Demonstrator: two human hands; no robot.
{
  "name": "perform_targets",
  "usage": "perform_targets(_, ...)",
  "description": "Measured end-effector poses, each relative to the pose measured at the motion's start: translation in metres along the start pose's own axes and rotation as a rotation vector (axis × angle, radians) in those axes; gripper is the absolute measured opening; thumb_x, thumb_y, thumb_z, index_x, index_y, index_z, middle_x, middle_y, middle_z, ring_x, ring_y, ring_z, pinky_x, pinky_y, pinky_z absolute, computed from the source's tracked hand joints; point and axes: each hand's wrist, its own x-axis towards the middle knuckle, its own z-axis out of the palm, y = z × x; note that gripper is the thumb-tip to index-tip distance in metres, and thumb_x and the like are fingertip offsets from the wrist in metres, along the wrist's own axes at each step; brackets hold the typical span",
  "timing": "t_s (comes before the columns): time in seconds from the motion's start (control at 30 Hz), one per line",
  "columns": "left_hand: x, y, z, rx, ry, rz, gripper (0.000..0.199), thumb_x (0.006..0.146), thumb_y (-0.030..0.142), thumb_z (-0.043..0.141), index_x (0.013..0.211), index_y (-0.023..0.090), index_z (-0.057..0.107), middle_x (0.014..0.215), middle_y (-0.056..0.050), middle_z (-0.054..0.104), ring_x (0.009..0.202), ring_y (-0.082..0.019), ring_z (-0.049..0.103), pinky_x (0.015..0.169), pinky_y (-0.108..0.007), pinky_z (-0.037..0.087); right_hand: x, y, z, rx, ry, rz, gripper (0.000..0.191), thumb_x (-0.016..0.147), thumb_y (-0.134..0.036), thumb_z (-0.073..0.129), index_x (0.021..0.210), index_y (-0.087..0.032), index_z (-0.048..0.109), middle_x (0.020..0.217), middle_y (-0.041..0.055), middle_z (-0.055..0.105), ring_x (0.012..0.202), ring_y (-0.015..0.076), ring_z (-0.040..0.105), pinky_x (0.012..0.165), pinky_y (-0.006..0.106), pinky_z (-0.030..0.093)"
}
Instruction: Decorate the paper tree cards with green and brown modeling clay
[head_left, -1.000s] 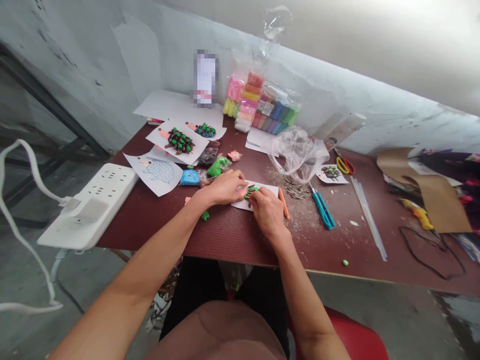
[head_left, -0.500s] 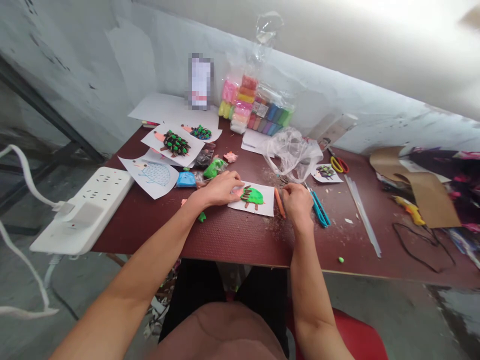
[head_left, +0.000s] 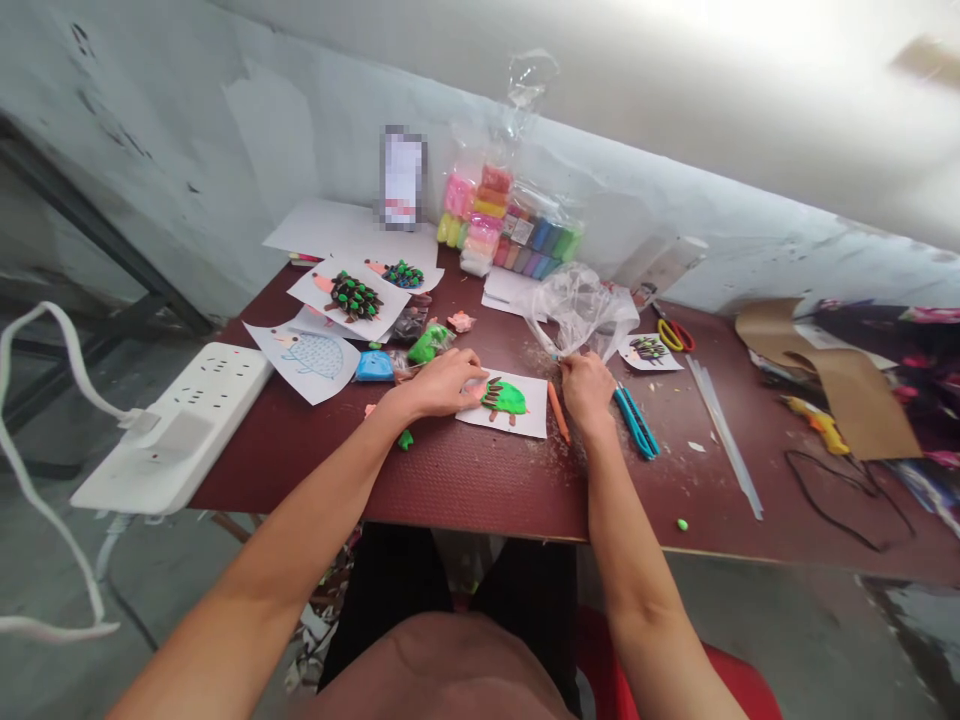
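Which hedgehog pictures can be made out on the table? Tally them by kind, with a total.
Blue line-drawn hedgehog: 1
Spiky hedgehogs with green dots: 2
Green hedgehog with a few brown spikes, at the left hand: 1
Small spiky hedgehog, at the right: 1
Total: 5
Anything hidden under other sheets is not counted.

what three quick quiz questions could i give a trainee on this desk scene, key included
1. Multiple choice: which colour is the stick-shaped tool just right of the white card: (a) teal, (b) orange, (c) yellow?
2. True or false: dark pieces cover the whole back of the hedgehog on that card.
3. Short answer: which grip is nearer the clear plastic bag?

Key: 1. b; 2. false, much of the green is bare; 3. the right grip.
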Motion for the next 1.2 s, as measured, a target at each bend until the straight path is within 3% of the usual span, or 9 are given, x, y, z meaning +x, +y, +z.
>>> perform_targets(0.3,0.002,0.001,0.001,-0.004,-0.023,-0.037,0.04,0.086,0.03,0.06,0.124,0.019,0.07,0.125,-0.011,0.058,0.115,-0.027,0.054,0.101,-0.037,0.041,0.008,0.003,0.0,-0.036,-0.068,0.003,0.029,0.1,-0.032,0.053,0.11,-0.018,0.075,0.113,0.0149,0.073,0.102,0.0262,0.068,0.077,0.03,0.044)
perform_targets(0.47,0.002,-0.001,0.003,0.0,-0.007,-0.024,0.04,0.085,0.029,0.061,0.123,0.022,0.069,0.124,-0.009,0.06,0.114,-0.026,0.054,0.1,-0.036,0.042,0.003,0.0,0.001,-0.01,0.05,0.019,0.034,0.103,-0.026,0.041,0.111,-0.012,0.07,0.109,0.0202,0.073,0.093,0.0257,0.07,0.074,0.031,0.043)
perform_targets(0.6,0.001,0.0,0.003,-0.003,-0.005,-0.022,0.035,0.084,0.027,0.061,0.117,0.021,0.071,0.124,-0.009,0.06,0.114,-0.027,0.054,0.098,-0.036,0.042,-0.001,0.003,0.003,0.195,0.183,0.068,0.025,0.096,-0.025,0.049,0.095,-0.013,0.071,0.09,0.0173,0.075,0.081,0.0258,0.069,0.071,0.032,0.042)
perform_targets(0.7,0.001,0.002,0.001,-0.005,-0.016,-0.037,0.032,0.086,0.027,0.059,0.115,0.02,0.072,0.124,-0.009,0.059,0.114,-0.026,0.054,0.098,-0.036,0.042,-0.002,0.008,0.007,0.54,0.226,0.001,0.018,0.087,-0.027,0.057,0.077,-0.016,0.067,0.077,0.0106,0.073,0.072,0.0214,0.066,0.069,0.03,0.042)
perform_targets(0.8,0.001,0.002,0.0,-0.008,-0.015,-0.044,0.034,0.088,0.029,0.058,0.118,0.02,0.071,0.123,-0.01,0.059,0.113,-0.026,0.054,0.098,-0.036,0.042,-0.004,0.009,0.012,0.909,0.12,-0.099,0.02,0.081,-0.036,0.059,0.071,-0.018,0.064,0.069,0.0054,0.071,0.06,0.016,0.058,0.061,0.027,0.042)
perform_targets(0.9,0.001,0.001,0.001,-0.011,-0.02,-0.039,0.036,0.086,0.029,0.06,0.119,0.02,0.071,0.122,-0.009,0.059,0.113,-0.026,0.054,0.098,-0.036,0.042,-0.008,0.002,0.015,1.08,-0.016,-0.16,0.023,0.075,-0.041,0.063,0.07,-0.019,0.063,0.064,0.0024,0.067,0.053,0.0127,0.05,0.054,0.025,0.037)
perform_targets(1.03,0.0,0.001,0.0,-0.028,-0.017,-0.034,0.036,0.087,0.029,0.059,0.12,0.021,0.07,0.124,-0.009,0.058,0.114,-0.026,0.053,0.1,-0.037,0.042,-0.016,-0.011,0.012,1.113,-0.081,-0.233,0.021,0.073,-0.039,0.065,0.073,-0.018,0.068,0.064,0.0007,0.065,0.054,0.0121,0.046,0.054,0.025,0.036)
perform_targets(1.2,-0.001,0.001,-0.001,-0.026,-0.021,-0.035,0.035,0.09,0.032,0.056,0.119,0.02,0.07,0.121,-0.01,0.058,0.111,-0.027,0.053,0.099,-0.04,0.043,-0.024,-0.022,0.008,0.943,-0.009,-0.34,0.014,0.08,-0.03,0.065,0.08,-0.019,0.075,0.075,0.0024,0.068,0.062,0.0139,0.05,0.064,0.027,0.042)
